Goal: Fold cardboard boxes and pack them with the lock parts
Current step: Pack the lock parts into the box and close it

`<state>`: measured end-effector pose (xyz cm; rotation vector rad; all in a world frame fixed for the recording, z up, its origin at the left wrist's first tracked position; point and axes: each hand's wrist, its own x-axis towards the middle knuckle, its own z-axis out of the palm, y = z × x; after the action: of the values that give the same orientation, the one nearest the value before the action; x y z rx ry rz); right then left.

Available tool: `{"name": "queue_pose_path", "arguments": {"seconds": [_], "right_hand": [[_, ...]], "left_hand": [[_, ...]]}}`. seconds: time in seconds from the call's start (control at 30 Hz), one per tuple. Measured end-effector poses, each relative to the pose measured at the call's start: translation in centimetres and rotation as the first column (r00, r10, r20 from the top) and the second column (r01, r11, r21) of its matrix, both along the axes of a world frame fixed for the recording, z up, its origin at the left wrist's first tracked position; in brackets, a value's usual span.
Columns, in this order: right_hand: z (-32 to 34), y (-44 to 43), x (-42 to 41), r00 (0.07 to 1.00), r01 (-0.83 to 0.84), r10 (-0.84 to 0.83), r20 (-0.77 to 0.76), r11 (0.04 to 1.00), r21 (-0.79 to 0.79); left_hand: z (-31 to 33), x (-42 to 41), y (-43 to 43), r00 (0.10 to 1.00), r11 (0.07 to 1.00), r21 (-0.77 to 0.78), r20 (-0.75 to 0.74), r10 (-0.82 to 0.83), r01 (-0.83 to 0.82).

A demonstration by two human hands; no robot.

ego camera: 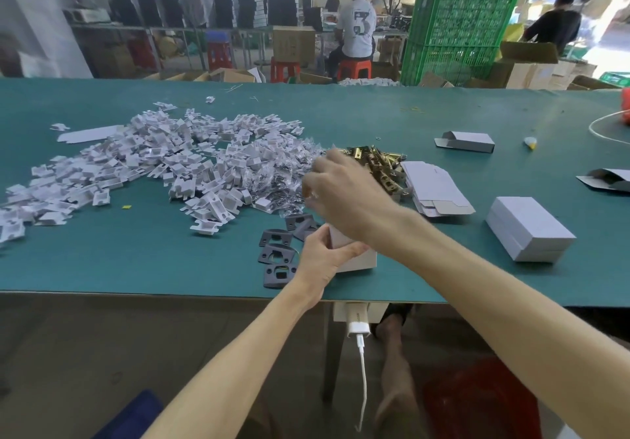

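Nearest, the left hand (322, 257) sits at the bench's (136, 268) near edge, fingers curled round the small box (359, 263) standing there. The right hand (344, 193) crosses above it, fingertips pinching a clear bag (308, 194) at the bag pile (279, 179). Black plates (276, 254) lie just left of the box. Brass latches (378, 162) are behind the right hand, flat boxes (433, 189) beside them and closed boxes (528, 234) toward the right edge. White inserts (136, 159) are heaped across the left half.
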<state>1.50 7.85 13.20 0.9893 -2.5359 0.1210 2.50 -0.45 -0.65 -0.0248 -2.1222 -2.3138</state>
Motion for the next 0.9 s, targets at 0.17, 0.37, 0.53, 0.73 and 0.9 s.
{"name": "queue_pose_path", "arguments": {"seconds": [0.17, 0.37, 0.53, 0.73, 0.9], "right_hand": [[-3.1, -5.7, -0.2, 0.993, -0.055, 0.037, 0.114, 0.985, 0.161], [-5.9, -7.9, -1.8, 0.935, 0.006, -0.108, 0.337, 0.957, 0.289], [-6.3, -7.9, -2.3, 0.895, 0.026, -0.134, 0.425, 0.968, 0.250], [-6.3, -7.3, -2.8, 0.859, 0.057, -0.119, 0.498, 0.989, 0.138], [-5.5, -6.9, -2.8, 0.878, 0.071, -0.032, 0.478, 0.995, -0.065]], "left_hand": [[-0.9, 0.4, -0.2, 0.995, 0.999, -0.034, 0.088, 0.040, -0.037], [0.4, 1.4, -0.3, 0.990, 0.981, 0.143, 0.044, -0.137, 0.129], [0.5, 1.5, 0.0, 0.992, 0.976, 0.179, 0.007, -0.130, 0.126], [0.0, 1.1, 0.0, 0.994, 0.989, 0.098, 0.002, -0.111, 0.110], [-0.2, 0.5, 0.0, 0.996, 0.996, 0.039, 0.024, -0.086, 0.085]]}}
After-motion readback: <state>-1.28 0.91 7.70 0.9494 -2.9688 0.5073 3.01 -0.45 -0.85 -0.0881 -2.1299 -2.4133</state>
